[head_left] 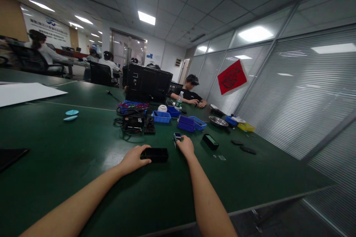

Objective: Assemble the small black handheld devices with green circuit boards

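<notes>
On the dark green table (83, 155) my left hand (134, 160) grips the near end of a flat black rectangular case (156, 154), with its thumb lying along the case's side. My right hand (185, 145) is closed on a small device with a light screen (177, 137), held just above the tabletop. Another black box with a green top (210, 141) lies a little to the right of my right hand.
Blue bins (161, 117) (191, 123), a black soldering station with cables (133, 123), a metal bowl (218, 121) and a yellow tray (246, 127) stand farther back. A seated person (190, 95) works at the far end. The table edge runs close on the right, by a glass partition.
</notes>
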`<state>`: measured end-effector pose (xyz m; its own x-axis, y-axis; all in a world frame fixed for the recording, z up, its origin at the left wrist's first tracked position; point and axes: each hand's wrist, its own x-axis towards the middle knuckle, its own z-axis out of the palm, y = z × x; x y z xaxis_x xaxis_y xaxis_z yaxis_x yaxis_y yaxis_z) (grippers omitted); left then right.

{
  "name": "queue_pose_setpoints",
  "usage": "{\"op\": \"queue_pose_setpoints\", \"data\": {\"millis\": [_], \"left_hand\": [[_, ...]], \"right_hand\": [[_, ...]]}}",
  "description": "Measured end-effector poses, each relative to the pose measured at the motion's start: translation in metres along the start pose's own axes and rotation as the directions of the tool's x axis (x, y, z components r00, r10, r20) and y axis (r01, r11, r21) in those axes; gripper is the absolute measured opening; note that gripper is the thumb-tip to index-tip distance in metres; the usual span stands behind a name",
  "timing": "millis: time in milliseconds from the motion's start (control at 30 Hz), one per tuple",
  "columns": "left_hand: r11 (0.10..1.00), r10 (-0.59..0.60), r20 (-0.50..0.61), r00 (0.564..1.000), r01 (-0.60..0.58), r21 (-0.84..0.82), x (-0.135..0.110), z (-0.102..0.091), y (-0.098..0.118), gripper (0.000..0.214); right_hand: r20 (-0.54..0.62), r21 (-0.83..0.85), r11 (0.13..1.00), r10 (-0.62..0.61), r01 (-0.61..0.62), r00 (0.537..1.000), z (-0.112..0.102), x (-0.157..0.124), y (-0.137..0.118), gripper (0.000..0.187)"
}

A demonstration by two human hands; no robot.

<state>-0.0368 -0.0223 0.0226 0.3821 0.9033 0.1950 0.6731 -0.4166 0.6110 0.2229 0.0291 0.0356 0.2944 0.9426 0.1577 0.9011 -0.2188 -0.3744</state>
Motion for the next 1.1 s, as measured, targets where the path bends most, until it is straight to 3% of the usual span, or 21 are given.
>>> {"op": "queue_pose_setpoints", "data": {"millis": [100, 267, 400, 533, 767, 967, 1100], "left_hand": [[1.0, -0.006, 0.003, 1.0, 0.006, 0.0, -0.001, -0.001, 0.001, 0.046], [1.0, -0.015, 0.008, 1.0, 0.015, -0.011, -0.002, -0.002, 0.002, 0.046], [1.0, -0.015, 0.013, 1.0, 0.016, -0.025, -0.002, -0.003, 0.003, 0.048], [0.999, -0.013, 0.012, 1.0, 0.013, -0.03, -0.001, -0.002, 0.001, 0.047], [1.0, 0.003, 0.007, 1.0, -0.003, -0.021, 0.0, 0.0, -0.003, 0.048], [1.0, 0.006, 0.012, 1.0, -0.006, -0.002, 0.001, 0.002, -0.005, 0.05], [1.0, -0.004, 0.017, 1.0, 0.005, -0.009, 0.0, 0.001, -0.004, 0.05]], "right_hand": [[0.029, 0.027, 0.998, 0.058, -0.058, 0.998, -0.002, 0.006, 0.007, 0.036], [-0.021, 0.062, 0.988, 0.14, -0.138, 0.99, -0.002, 0.012, 0.016, 0.039], [-0.015, 0.073, 0.996, 0.059, -0.058, 0.998, 0.001, 0.011, 0.016, 0.05], [-0.032, -0.03, 0.997, -0.073, 0.073, 0.997, 0.005, 0.007, 0.013, 0.057], [0.094, 0.1, 0.995, -0.015, 0.005, 0.995, 0.002, 0.014, 0.019, 0.037], [-0.07, -0.01, 0.999, 0.044, -0.044, 0.997, -0.007, 0.011, 0.019, 0.045], [-0.078, -0.064, 0.998, 0.023, -0.028, 0.997, -0.006, 0.007, 0.017, 0.045]]}}
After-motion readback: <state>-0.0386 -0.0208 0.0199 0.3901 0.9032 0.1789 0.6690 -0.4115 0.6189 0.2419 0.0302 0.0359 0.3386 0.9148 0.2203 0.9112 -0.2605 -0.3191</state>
